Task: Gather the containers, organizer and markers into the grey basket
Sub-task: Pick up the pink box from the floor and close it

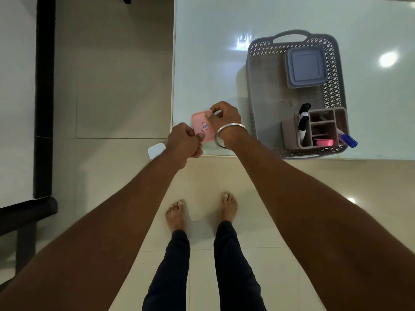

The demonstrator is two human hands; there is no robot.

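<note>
The grey basket on the counter already holds the blue-lidded container and the organizer with markers. Both hands, left hand and right hand, pinch the pink container at the counter edge; it remains to go in.

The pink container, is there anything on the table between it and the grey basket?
Nothing visible. Both hands, left hand and right hand, hold the pink container at the table's near corner, and only bare table separates it from the grey basket, whose left half is free.
</note>
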